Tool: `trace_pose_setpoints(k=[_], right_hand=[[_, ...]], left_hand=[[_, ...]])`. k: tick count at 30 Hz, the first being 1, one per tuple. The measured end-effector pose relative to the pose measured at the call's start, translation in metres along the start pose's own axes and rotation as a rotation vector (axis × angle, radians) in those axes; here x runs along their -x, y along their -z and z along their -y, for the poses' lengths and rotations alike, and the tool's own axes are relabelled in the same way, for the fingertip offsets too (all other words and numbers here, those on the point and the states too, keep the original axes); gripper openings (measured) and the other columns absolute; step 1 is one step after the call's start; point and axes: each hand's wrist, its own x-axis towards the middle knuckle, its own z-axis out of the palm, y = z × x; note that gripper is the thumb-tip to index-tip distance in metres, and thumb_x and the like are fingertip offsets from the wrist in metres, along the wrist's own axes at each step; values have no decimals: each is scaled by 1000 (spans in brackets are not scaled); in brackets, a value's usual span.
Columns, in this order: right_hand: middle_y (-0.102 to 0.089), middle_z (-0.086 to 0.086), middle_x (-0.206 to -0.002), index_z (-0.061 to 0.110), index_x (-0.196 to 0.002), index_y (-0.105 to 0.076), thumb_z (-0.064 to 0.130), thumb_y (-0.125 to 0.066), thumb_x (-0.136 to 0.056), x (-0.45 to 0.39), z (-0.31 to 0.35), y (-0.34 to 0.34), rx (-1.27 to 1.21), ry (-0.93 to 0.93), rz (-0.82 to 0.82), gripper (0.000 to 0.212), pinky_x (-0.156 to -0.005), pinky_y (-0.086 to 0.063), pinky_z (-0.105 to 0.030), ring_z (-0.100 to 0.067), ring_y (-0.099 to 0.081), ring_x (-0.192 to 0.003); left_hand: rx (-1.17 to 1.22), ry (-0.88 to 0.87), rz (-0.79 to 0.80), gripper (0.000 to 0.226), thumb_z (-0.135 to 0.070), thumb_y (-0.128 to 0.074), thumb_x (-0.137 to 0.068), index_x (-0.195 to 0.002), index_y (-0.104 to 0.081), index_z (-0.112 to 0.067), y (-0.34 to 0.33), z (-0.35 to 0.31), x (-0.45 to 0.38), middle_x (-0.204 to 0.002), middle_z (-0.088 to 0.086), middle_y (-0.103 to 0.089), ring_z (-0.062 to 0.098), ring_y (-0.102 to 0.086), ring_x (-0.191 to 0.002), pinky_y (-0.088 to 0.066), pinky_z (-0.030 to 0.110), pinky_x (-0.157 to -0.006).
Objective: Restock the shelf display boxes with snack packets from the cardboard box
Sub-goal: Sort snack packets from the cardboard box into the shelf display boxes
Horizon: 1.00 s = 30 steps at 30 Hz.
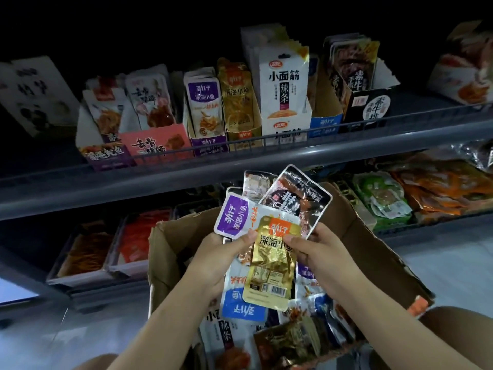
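Above the cardboard box (170,252), the left hand (213,260) grips fanned packets (234,217) while the right hand (320,252) pinches the gold packet (272,265).

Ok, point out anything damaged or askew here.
The brown cardboard box has crumpled, torn flaps, and packets lie jumbled inside. On the upper shelf, the white panda-print display box leans sideways, unlike its upright neighbours. Nothing looks spilled.

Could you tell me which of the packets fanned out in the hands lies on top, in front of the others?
The gold packet: it overlaps the purple packet and the black packet, pinched between both thumbs.
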Motion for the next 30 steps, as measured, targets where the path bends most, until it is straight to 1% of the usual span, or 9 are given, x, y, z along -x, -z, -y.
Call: trace_pose_setpoints(k=[3, 6, 9, 12, 15, 20, 22, 26, 30], right_hand=[[-73, -9, -99, 9, -103, -61, 4, -73, -79, 2, -2, 1, 63, 18, 11, 28, -84, -54, -42, -27, -69, -94], [-74, -7, -97, 9, -102, -63, 12, -79, -73, 7, 1, 0, 113, 25, 66, 33, -86, -54, -44, -25, -70, -92], [-73, -8, -95, 7, -104, -62, 26, -76, -69, 8, 4, -1, -18, 9, 50, 42, -68, -55, -32, -21, -71, -79], [-74, -6, -85, 4, -105, -61, 20, -66, -86, 6, 15, 0, -254, -61, 13, 26, -56, -54, -26, -17, -71, -69], [-74, -13, -93, 2, -103, -64, 12, -65, -86, 1, 22, 6, -311, -107, -10, 20, -58, -56, -30, -24, -73, -76], [-74, -11, -99, 4, -111, -64, 17, -68, -81, -5, 27, 14, -419, -116, -103, 33, -69, -54, -38, -26, -72, -85], [-74, -11, -99, 5, -109, -65, 18, -65, -86, -8, 31, 18, -458, -112, -127, 27, -69, -55, -41, -26, -72, -86], [-73, -12, -100, 7, -103, -67, 19, -66, -84, -9, 38, 21, -437, -111, -123, 22, -83, -54, -46, -29, -70, -93], [-73, -13, -96, 5, -106, -66, 22, -61, -90, 1, 23, 5, -397, -171, -57, 24, -71, -56, -39, -28, -71, -82]], left_hand=[[-7, 18, 77, 52, -20, -77, -64, -113, -64, -7, -1, 2, 6, -102, 15, -74, 34, -72, -91, -58, 46, -78], [-70, -30, 20, 61, -18, -83, -56, -112, -64, -7, -2, 7, 7, -98, 13, -75, 33, -72, -89, -57, 51, -82], [-36, -10, 10, 53, -13, -81, -55, -105, -65, -6, 0, 7, 7, -96, 15, -75, 33, -72, -86, -57, 48, -79], [-100, 31, 56, 48, -13, -80, -54, -100, -66, -7, 1, 4, 9, -94, 14, -75, 33, -72, -85, -56, 48, -81], [-108, 67, 99, 55, -13, -80, -55, -107, -64, -4, 1, 4, 11, -99, 16, -74, 35, -71, -89, -55, 50, -85], [-43, 93, 119, 49, -8, -75, -61, -108, -64, -3, 2, 0, 7, -101, 20, -73, 32, -72, -83, -59, 43, -75], [-23, 95, 124, 49, -8, -74, -63, -110, -64, -4, 7, -3, 4, -102, 21, -72, 32, -72, -82, -60, 42, -73], [-59, 96, 202, 44, -10, -72, -67, -110, -64, -5, 8, -4, 7, -102, 19, -73, 29, -72, -81, -60, 39, -72], [-46, 79, 191, 44, -13, -73, -68, -110, -63, -5, -2, 5, 9, -105, 16, -73, 29, -71, -94, -56, 44, -87]])
